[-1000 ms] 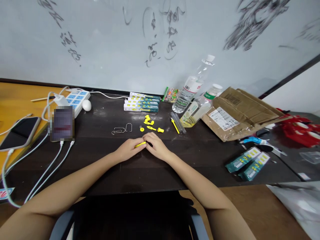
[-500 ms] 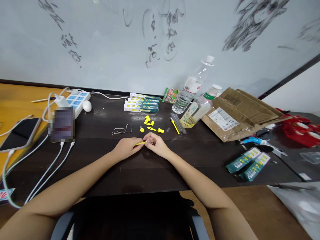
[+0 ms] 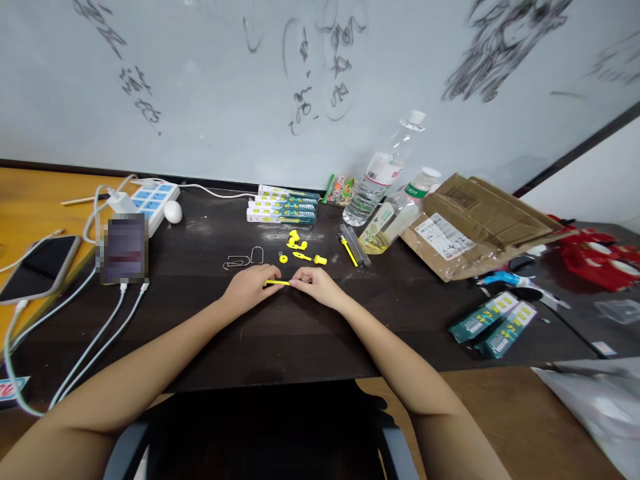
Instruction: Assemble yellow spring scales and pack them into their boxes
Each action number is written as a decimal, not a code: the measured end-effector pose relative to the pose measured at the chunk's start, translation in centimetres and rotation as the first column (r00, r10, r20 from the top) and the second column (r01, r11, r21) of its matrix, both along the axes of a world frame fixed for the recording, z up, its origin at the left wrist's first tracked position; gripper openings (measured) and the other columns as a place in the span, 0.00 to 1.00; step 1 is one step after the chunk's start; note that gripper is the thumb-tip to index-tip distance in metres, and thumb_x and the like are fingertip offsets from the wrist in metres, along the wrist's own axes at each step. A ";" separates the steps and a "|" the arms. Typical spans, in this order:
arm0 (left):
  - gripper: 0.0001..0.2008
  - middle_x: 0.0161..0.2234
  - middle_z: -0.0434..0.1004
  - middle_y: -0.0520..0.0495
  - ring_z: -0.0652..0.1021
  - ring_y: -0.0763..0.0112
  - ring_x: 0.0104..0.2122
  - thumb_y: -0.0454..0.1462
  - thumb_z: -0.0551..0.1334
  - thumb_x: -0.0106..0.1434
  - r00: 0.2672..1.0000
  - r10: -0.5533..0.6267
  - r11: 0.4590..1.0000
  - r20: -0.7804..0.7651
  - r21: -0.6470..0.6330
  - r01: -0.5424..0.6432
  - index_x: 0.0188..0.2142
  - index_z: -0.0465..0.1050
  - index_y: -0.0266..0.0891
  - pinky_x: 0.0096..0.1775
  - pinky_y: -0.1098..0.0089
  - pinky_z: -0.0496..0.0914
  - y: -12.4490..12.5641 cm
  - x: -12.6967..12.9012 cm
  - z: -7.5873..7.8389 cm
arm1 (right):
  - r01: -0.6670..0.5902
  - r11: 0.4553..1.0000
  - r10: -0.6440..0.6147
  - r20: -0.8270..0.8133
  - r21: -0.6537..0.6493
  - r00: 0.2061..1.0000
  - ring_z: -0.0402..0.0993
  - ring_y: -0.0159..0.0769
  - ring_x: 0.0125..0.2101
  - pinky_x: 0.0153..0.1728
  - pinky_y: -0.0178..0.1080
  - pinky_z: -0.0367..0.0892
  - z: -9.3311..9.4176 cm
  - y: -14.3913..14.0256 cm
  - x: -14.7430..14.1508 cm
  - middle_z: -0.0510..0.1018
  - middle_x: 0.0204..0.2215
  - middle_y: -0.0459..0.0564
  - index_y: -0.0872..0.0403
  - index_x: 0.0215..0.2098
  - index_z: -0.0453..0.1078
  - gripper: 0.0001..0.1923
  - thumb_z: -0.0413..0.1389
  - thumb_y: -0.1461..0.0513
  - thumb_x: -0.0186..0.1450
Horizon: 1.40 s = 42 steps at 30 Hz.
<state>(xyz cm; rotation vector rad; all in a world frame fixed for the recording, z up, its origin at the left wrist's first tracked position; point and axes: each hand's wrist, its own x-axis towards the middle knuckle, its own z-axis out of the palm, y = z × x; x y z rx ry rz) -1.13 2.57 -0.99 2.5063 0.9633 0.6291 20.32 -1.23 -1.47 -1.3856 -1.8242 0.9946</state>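
Note:
A thin yellow plastic stick (image 3: 278,283) spans the gap between my hands, just above the dark desk. My left hand (image 3: 249,287) pinches its left end between thumb and fingers. The fingertips of my right hand (image 3: 317,287) are closed on its right end. Beyond my hands lie small yellow plastic parts (image 3: 297,244), a yellow ring (image 3: 283,259), and a yellow pointed piece (image 3: 302,256) beside a yellow knob (image 3: 321,260). Bent metal wire pieces (image 3: 237,261) rest beyond my left hand, with a hooked wire (image 3: 257,255) next to them.
Behind the parts are several stacked slim boxes (image 3: 283,212). Two bottles (image 3: 377,177) and a cardboard parcel (image 3: 480,220) stand to the right, near a yellow rod (image 3: 350,251) by clear plastic. Two green boxes (image 3: 485,317) lie farther right. Phones, cables and a power strip (image 3: 159,200) occupy the left.
My hands have drawn slightly apart, so more of the yellow stick shows between them. The thin metal wire seen at my right fingers earlier is no longer visible.

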 end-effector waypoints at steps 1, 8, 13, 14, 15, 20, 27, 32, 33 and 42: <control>0.11 0.36 0.76 0.49 0.75 0.67 0.33 0.45 0.59 0.61 0.999 0.033 0.999 0.043 -0.031 -0.032 0.38 0.71 0.42 0.35 0.70 0.65 0.2 -0.1 0.0 | 0.021 1.000 -0.022 -0.039 -0.017 0.999 0.52 0.24 0.18 0.20 0.30 0.48 0.0 0.2 0.1 0.60 0.16 0.38 0.57 0.27 0.69 0.16 0.56 0.51 0.59; 0.19 0.31 0.74 0.49 0.75 0.71 0.30 0.47 0.65 0.54 0.764 0.317 0.857 0.562 -0.515 0.023 0.41 0.68 0.38 0.33 0.70 0.71 1.3 0.2 0.3 | 0.105 0.966 -0.183 -0.342 -0.235 0.922 0.41 0.21 0.10 0.11 0.29 0.39 0.5 0.4 0.3 0.48 0.11 0.32 0.55 0.29 0.66 0.19 0.58 0.48 0.55; 0.22 0.32 0.75 0.48 0.75 0.73 0.29 0.48 0.67 0.51 0.681 0.409 0.743 0.607 -0.655 0.139 0.40 0.72 0.36 0.32 0.70 0.72 1.0 0.9 0.3 | -0.029 0.952 -0.125 -0.474 -0.305 0.872 0.41 0.20 0.11 0.09 0.26 0.43 0.4 -0.3 -0.9 0.49 0.11 0.32 0.54 0.30 0.64 0.18 0.58 0.49 0.57; 0.22 0.31 0.75 0.47 0.75 0.73 0.28 0.49 0.67 0.51 0.699 0.398 0.729 0.594 -0.668 0.153 0.39 0.73 0.35 0.32 0.70 0.72 1.0 0.9 0.2 | -0.058 0.946 -0.111 -0.488 -0.318 0.865 0.42 0.20 0.11 0.09 0.26 0.43 0.3 -0.5 -1.2 0.50 0.12 0.32 0.54 0.30 0.62 0.17 0.57 0.49 0.58; 0.21 0.30 0.75 0.47 0.75 0.73 0.28 0.49 0.67 0.50 0.720 0.383 0.715 0.578 -0.679 0.165 0.38 0.74 0.35 0.32 0.70 0.72 0.9 1.0 0.0 | -0.083 0.940 -0.100 -0.502 -0.330 0.859 0.43 0.20 0.10 0.09 0.25 0.43 0.2 -0.6 -1.5 0.51 0.12 0.32 0.53 0.30 0.61 0.16 0.57 0.50 0.59; 0.21 0.31 0.76 0.47 0.76 0.72 0.30 0.48 0.65 0.54 0.753 0.346 0.663 0.560 -0.714 0.226 0.41 0.75 0.35 0.34 0.70 0.73 0.6 1.0 -0.5 | -0.140 0.933 -0.066 -0.541 -0.330 0.839 0.54 0.22 0.10 0.08 0.23 0.48 0.0 -0.8 -2.3 0.62 0.15 0.35 0.51 0.35 0.57 0.10 0.49 0.53 0.64; 0.22 0.38 0.76 0.47 0.76 0.76 0.33 0.41 0.63 0.59 0.603 0.473 0.575 0.642 -0.744 0.341 0.53 0.68 0.38 0.41 0.70 0.72 0.6 0.8 0.2 | -0.244 0.897 0.021 -0.516 -0.369 0.857 0.74 0.32 0.19 0.15 0.31 0.69 0.2 -0.6 -1.9 0.76 0.23 0.44 0.51 0.41 0.55 0.13 0.45 0.51 0.66; 0.23 0.37 0.77 0.47 0.77 0.74 0.35 0.38 0.61 0.61 0.541 0.520 0.567 0.661 -0.741 0.360 0.55 0.65 0.38 0.43 0.69 0.72 0.7 0.8 0.5 | -0.263 0.894 0.044 -0.514 -0.362 0.857 0.76 0.32 0.20 0.16 0.31 0.70 0.1 -0.7 -1.8 0.77 0.25 0.47 0.53 0.41 0.60 0.14 0.46 0.52 0.66; 0.23 0.37 0.77 0.47 0.77 0.74 0.35 0.38 0.61 0.62 0.533 0.525 0.564 0.664 -0.740 0.366 0.56 0.64 0.37 0.42 0.68 0.71 0.7 0.8 0.5 | -0.262 0.895 0.048 -0.507 -0.361 0.861 0.76 0.31 0.21 0.16 0.31 0.70 0.2 -0.7 -1.8 0.77 0.26 0.47 0.54 0.40 0.61 0.13 0.47 0.53 0.66; 0.24 0.35 0.76 0.48 0.78 0.70 0.35 0.39 0.61 0.61 0.490 0.510 0.587 0.707 -0.702 0.402 0.57 0.61 0.37 0.41 0.66 0.71 0.6 0.6 0.9 | -0.296 0.904 0.126 -0.472 -0.308 0.873 0.71 0.26 0.16 0.14 0.28 0.68 -0.3 -0.6 -1.7 0.75 0.21 0.43 0.57 0.36 0.63 0.11 0.51 0.56 0.64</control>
